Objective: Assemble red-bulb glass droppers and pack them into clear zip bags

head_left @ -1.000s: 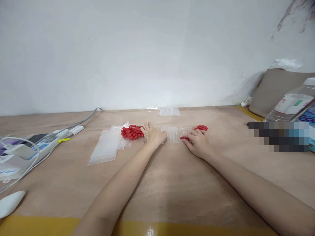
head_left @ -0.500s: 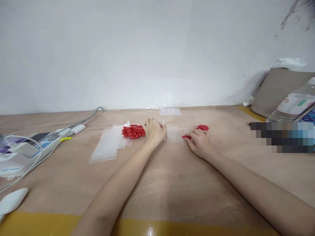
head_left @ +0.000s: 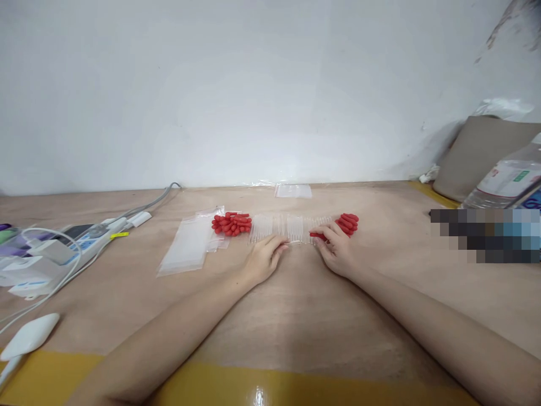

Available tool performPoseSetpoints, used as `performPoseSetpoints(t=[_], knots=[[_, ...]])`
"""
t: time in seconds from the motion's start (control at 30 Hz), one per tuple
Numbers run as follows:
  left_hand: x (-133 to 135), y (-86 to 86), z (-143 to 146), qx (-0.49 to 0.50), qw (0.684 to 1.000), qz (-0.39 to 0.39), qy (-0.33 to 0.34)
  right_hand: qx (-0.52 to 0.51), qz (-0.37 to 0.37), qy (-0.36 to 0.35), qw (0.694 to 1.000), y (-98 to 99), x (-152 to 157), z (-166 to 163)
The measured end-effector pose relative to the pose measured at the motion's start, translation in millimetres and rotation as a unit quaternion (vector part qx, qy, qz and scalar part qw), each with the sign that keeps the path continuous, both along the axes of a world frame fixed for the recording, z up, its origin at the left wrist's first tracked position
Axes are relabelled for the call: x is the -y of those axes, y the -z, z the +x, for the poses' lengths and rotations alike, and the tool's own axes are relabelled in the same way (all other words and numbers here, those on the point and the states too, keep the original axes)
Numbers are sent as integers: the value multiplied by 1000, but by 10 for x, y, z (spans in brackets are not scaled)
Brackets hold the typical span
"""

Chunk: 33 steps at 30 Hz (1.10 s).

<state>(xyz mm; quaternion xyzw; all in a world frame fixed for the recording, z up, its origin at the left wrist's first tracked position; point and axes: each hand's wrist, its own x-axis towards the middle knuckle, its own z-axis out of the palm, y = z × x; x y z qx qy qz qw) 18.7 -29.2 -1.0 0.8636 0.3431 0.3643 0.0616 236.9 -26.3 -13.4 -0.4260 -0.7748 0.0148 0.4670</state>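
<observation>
"While the right hand [head_left: 336, 251] pinches a red bulb [head_left: 314, 234], how do the tubes [head_left: 295, 226] look?"
"Slim, clear, between red piles [head_left: 231, 224]; whether the left hand [head_left: 264, 260], at their near ends, grips any, I can't tell."

the right hand [head_left: 336, 251] hides part of the red piece [head_left: 316, 234] between its fingers. whether the left hand [head_left: 262, 260] grips any of the clear sticks [head_left: 295, 226] is too small to tell. a blocky blur [head_left: 490, 237] masks something at right. the bottle [head_left: 505, 176], its print unreadable, is cut off by the right edge.
</observation>
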Motion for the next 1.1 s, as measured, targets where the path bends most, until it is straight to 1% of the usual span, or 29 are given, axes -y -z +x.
performPoseSetpoints(t=[0.13, 0.27, 0.43, 0.67, 0.93, 1.1], knots=[[-15, -34, 38, -8, 1000, -18, 23, 20, -38, -39, 998, -26, 46, -21], [2, -31, 50, -16, 999, -40, 22, 30, -57, -53, 997, -14, 38, -13], [10, -27, 32, -14, 998, -48, 27, 31, -51, -73, 996, 1, 35, -16], [-8, -34, 21, -16, 999, -41, 25, 41, -37, -101, 993, -48, 68, -20], [-22, -38, 10, 1, 998, -39, 40, 35, -29, -150, 988, -52, 90, -36], [-26, -39, 0, 10, 998, -33, 53, 29, -37, -154, 987, -62, 85, -33]])
